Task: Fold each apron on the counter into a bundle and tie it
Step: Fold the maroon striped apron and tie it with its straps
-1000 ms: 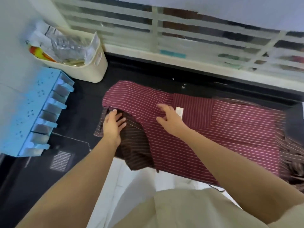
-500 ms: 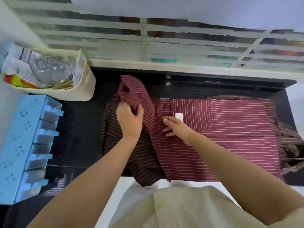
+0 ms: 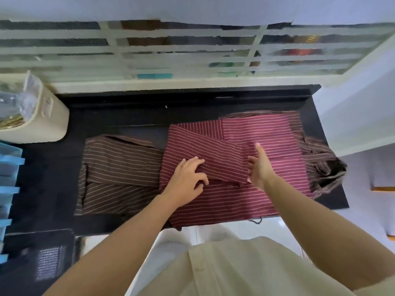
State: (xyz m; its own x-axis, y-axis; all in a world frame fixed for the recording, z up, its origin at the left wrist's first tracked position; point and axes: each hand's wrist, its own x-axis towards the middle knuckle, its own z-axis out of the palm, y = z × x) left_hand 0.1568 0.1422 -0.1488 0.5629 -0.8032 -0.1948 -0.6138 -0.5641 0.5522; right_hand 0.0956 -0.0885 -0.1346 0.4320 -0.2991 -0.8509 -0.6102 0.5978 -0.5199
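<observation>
a home kitchen: black stone counter [image 3: 128, 116] under a louvred window [image 3: 192, 50].

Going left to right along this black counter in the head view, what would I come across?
Cream plastic bin → flat brown striped apron → left hand → right hand, both on the maroon striped apron → crumpled brown striped cloth.
</observation>
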